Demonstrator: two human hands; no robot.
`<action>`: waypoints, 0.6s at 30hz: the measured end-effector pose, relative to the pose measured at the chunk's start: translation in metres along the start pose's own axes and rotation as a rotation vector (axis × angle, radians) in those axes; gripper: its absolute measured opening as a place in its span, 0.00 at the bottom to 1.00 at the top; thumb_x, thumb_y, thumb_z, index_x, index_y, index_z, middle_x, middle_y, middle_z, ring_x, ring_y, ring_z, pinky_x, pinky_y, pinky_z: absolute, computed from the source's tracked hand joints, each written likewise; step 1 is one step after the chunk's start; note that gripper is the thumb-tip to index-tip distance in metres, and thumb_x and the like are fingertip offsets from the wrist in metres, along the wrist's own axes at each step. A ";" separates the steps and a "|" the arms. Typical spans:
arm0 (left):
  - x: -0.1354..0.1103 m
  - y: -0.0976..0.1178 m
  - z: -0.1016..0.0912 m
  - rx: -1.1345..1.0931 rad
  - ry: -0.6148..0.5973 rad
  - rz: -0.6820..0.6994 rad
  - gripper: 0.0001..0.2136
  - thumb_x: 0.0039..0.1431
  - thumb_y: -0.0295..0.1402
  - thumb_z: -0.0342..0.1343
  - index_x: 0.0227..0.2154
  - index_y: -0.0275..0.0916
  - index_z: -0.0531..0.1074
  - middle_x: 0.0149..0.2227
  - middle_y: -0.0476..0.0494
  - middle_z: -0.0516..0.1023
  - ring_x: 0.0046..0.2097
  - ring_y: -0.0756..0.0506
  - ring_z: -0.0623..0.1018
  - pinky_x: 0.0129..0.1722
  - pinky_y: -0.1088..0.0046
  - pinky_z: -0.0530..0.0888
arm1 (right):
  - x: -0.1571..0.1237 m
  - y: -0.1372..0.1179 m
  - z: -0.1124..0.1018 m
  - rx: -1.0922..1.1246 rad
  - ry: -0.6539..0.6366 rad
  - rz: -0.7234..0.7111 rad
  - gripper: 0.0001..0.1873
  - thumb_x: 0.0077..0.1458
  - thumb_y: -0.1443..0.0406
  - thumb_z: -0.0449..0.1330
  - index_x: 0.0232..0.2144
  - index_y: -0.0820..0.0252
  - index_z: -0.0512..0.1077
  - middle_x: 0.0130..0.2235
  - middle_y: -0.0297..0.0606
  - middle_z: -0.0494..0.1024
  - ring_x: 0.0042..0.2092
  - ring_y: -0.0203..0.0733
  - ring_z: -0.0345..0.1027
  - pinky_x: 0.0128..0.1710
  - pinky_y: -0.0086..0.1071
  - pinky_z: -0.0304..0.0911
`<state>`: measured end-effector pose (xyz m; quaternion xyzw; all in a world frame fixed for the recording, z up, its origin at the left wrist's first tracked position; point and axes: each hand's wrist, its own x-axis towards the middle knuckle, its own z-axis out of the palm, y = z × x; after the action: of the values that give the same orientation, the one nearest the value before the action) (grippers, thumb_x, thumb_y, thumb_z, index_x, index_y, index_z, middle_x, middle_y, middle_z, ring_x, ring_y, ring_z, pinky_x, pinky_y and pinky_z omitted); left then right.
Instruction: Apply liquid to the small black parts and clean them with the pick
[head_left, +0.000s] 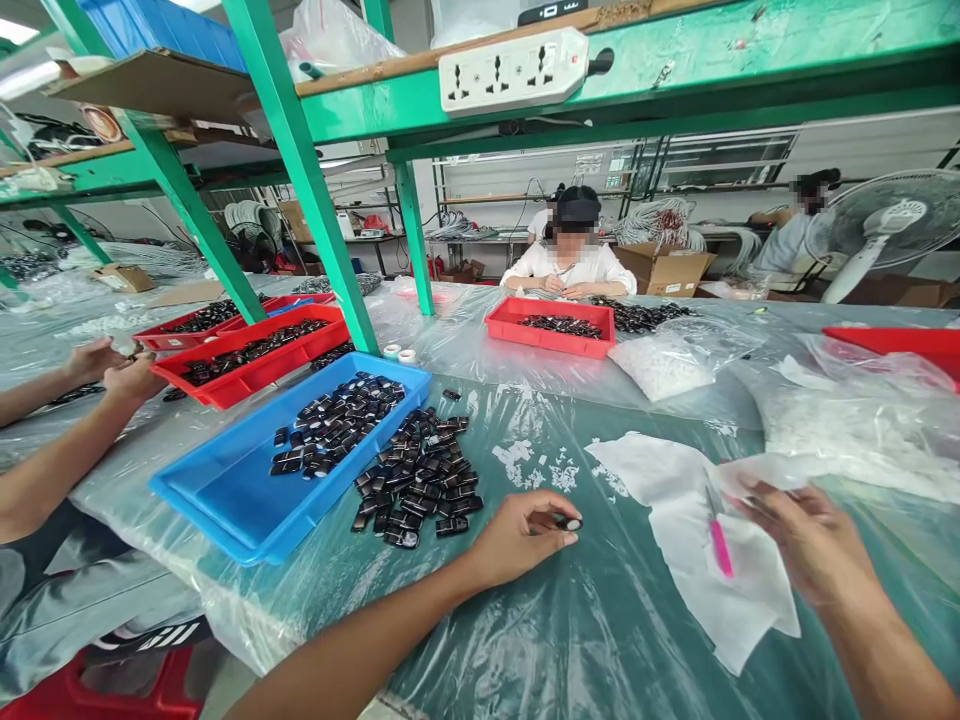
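Note:
My left hand (525,540) is closed over the table, pinching a small black plastic part (568,522) with a pale round end between thumb and fingers. To its left lies a loose pile of similar black parts (424,475). Over on the right, my right hand (806,535) is closed on a thin whitish sheet (772,470), slightly blurred. Beneath and beside that hand a white cloth (675,500) is spread on the table. A pink-handled pointed tool (720,545) lies on the cloth, close to my right fingers. Small white bits (562,470) are scattered beyond my left hand.
A blue tray (217,500) of black parts stands left, beside red trays (255,370) and a co-worker's hands (124,370). A green shelf post (307,180) rises there. Across the table sits another person (570,250) behind a red tray (551,338). Plastic bags (862,430) lie right.

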<state>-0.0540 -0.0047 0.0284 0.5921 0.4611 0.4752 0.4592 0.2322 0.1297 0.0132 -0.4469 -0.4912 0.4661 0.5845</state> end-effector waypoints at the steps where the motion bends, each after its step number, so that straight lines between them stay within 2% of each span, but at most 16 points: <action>1: 0.000 0.000 0.000 -0.001 0.005 0.000 0.11 0.52 0.31 0.59 0.38 0.31 0.73 0.41 0.37 0.76 0.39 0.45 0.75 0.40 0.71 0.71 | -0.008 -0.005 0.015 0.164 -0.062 0.112 0.12 0.41 0.62 0.67 0.32 0.53 0.73 0.38 0.43 0.72 0.41 0.50 0.66 0.33 0.39 0.62; 3: 0.000 0.001 0.000 -0.009 0.016 -0.002 0.10 0.52 0.30 0.59 0.37 0.31 0.73 0.40 0.38 0.75 0.38 0.46 0.75 0.39 0.73 0.71 | -0.024 -0.011 0.043 0.388 -0.168 0.245 0.12 0.42 0.61 0.67 0.32 0.55 0.72 0.39 0.41 0.70 0.42 0.45 0.64 0.34 0.35 0.63; 6: 0.001 0.000 0.000 -0.001 0.041 0.000 0.09 0.51 0.29 0.59 0.36 0.32 0.72 0.38 0.40 0.74 0.36 0.49 0.74 0.38 0.75 0.71 | -0.048 -0.012 0.073 0.522 -0.321 0.315 0.12 0.47 0.57 0.62 0.29 0.59 0.70 0.30 0.37 0.65 0.31 0.38 0.60 0.30 0.34 0.63; 8: 0.001 -0.001 -0.001 0.015 0.064 -0.006 0.09 0.50 0.29 0.59 0.35 0.33 0.71 0.38 0.42 0.73 0.35 0.50 0.73 0.38 0.76 0.70 | -0.061 -0.011 0.086 0.628 -0.364 0.388 0.12 0.48 0.57 0.60 0.26 0.60 0.67 0.24 0.34 0.58 0.26 0.35 0.54 0.26 0.32 0.60; 12: 0.002 -0.005 -0.001 0.046 0.100 -0.024 0.10 0.49 0.29 0.60 0.35 0.34 0.70 0.38 0.44 0.73 0.35 0.51 0.73 0.37 0.77 0.69 | -0.077 -0.003 0.100 0.760 -0.316 0.500 0.12 0.46 0.61 0.62 0.24 0.60 0.63 0.23 0.30 0.53 0.24 0.32 0.47 0.23 0.30 0.57; 18: 0.004 -0.011 -0.003 0.151 0.122 0.009 0.09 0.51 0.31 0.59 0.36 0.37 0.69 0.39 0.46 0.71 0.35 0.51 0.72 0.36 0.78 0.69 | -0.087 0.006 0.108 0.579 -0.281 0.463 0.17 0.50 0.55 0.61 0.24 0.60 0.60 0.21 0.27 0.45 0.22 0.30 0.36 0.22 0.28 0.53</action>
<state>-0.0573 0.0008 0.0186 0.5969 0.5201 0.4764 0.3825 0.1169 0.0520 0.0063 -0.2943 -0.3008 0.7614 0.4932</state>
